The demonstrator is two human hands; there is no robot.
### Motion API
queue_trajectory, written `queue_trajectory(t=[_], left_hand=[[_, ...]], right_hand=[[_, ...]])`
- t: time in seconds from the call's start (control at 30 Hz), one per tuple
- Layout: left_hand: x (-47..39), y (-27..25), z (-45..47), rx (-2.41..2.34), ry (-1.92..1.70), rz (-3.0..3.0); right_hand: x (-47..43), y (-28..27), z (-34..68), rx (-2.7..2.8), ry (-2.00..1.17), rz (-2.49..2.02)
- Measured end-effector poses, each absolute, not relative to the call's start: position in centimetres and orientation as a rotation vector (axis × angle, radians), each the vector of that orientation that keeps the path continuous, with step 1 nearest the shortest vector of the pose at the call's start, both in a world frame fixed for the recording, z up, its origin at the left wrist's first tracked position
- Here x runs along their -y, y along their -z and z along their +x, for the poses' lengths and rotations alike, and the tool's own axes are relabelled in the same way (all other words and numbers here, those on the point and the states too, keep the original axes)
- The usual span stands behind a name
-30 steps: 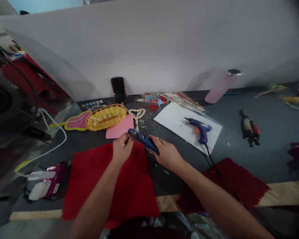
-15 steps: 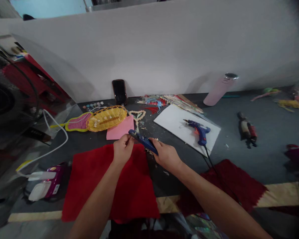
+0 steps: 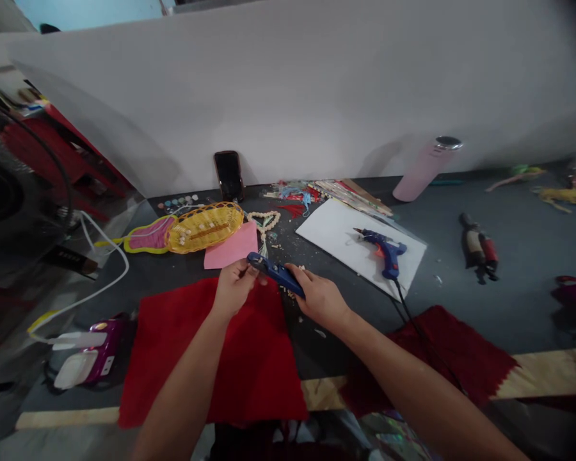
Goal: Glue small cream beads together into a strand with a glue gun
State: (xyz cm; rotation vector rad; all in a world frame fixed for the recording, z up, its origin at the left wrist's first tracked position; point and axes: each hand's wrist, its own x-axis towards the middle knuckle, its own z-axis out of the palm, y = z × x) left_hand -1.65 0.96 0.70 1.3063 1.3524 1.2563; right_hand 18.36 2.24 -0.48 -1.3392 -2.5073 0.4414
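Note:
My right hand [image 3: 322, 301] is wrapped round the handles of a blue plier-like tool [image 3: 279, 275], held above the upper right corner of a red felt sheet [image 3: 173, 358]. At the tool's head, my left hand [image 3: 234, 288] has thumb and finger pinched together. Whatever sits in that pinch is too small to make out. Just beyond the tool lies a loop of pale beads [image 3: 264, 221] with a tassel. Small pale bits [image 3: 288, 293] are scattered on the table beneath the tool.
A blue glue gun [image 3: 386, 250] rests on a white board [image 3: 326, 224]. Left of the beads are a yellow woven basket [image 3: 204, 227] and pink paper [image 3: 230, 250]. A phone [image 3: 229, 176] and pink bottle [image 3: 425, 169] stand by the wall. A purple power strip [image 3: 106, 352] lies left.
The view has shifted slightly. The blue tool's head has turned a little, and the left fingers have moved slightly at it. Both hands stay in about the same place.

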Motion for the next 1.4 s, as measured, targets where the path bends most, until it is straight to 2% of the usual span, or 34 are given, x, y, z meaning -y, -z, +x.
queue_trajectory(t=[0.6, 1.07, 1.4], left_hand=[[-0.7, -1.1, -0.9, -1.774, -1.272, 1.613], [-1.2, -1.0, -2.0, -1.513, -1.124, 1.487], [-1.3, -0.6, -2.2, -1.586, -1.153, 1.563]], right_hand=[[-2.9, -0.2, 18.9, 2.390, -0.397, -1.481], [-3.2, 0.0, 19.3, 2.426, -0.453, -1.404], [-3.0, -0.4, 19.1, 2.489, -0.453, -1.521]])
